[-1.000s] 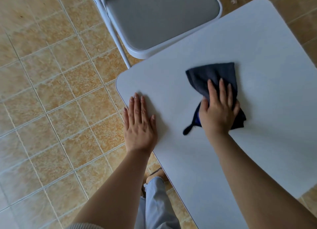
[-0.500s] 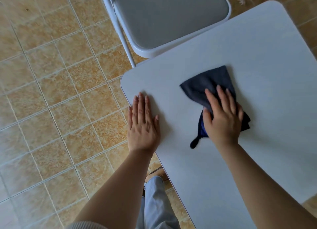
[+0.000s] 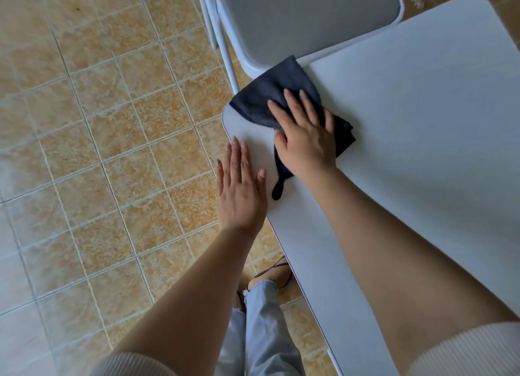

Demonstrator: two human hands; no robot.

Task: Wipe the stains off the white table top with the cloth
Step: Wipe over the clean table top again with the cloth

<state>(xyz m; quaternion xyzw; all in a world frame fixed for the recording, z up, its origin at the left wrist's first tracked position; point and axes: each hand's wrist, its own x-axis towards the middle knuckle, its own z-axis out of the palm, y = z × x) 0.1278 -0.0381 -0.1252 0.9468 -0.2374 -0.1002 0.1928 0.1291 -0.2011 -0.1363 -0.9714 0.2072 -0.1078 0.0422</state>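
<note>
A dark navy cloth [image 3: 270,94] lies at the far left corner of the white table top [image 3: 422,122], its tip hanging over the far edge. My right hand [image 3: 305,135] presses flat on the cloth, fingers spread, thumb tucked at its near side. A thin dark loop of the cloth trails toward me beside my wrist. My left hand [image 3: 240,190] lies flat and open on the table's left edge, holding nothing. I see no stains on the surface.
A grey folding chair [image 3: 304,18] with a white frame stands against the table's far edge, just beyond the cloth. Tan tiled floor [image 3: 98,150] fills the left side. My legs in light jeans and a sandalled foot show below the table's near edge.
My right hand has slid the cloth left and away, from the middle of the table to its far left corner. My left hand has stayed flat on the table's left edge.
</note>
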